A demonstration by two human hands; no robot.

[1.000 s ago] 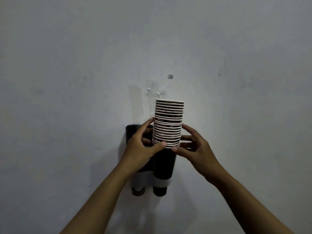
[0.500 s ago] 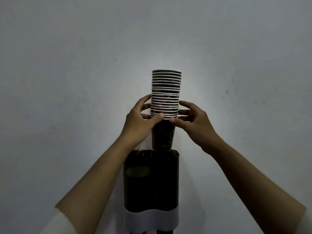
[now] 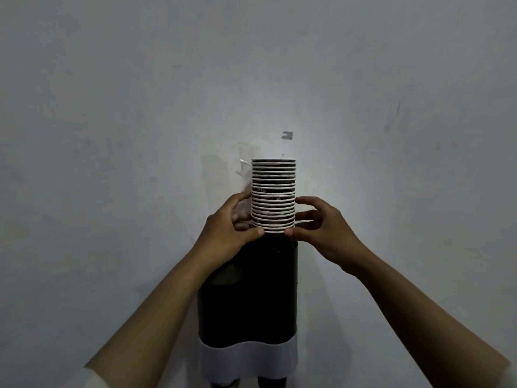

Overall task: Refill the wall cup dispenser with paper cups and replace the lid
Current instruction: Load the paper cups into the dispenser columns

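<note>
A tall stack of paper cups [image 3: 273, 196], dark with white rims, stands upright with its lower end sunk into the right-hand opening of the dark wall cup dispenser [image 3: 247, 306]. My left hand [image 3: 228, 229] grips the stack's lower left side, thumb under the lowest visible rim. My right hand [image 3: 326, 229] holds the lower right side, thumb tip against the same rim. The dispenser has a white band [image 3: 247, 358] near its bottom, and its left tube [image 3: 226, 275] shows an open mouth. No lid is in view.
A plain grey wall [image 3: 112, 135] fills the view. A small dark mark [image 3: 287, 135] and a bit of clear tape or hook [image 3: 244, 168] sit on the wall just above and behind the cup stack.
The cup stack has come down into the dispenser's right opening; half a second ago its bottom cup was still visible above the rim. Both hands moved down with it.
</note>
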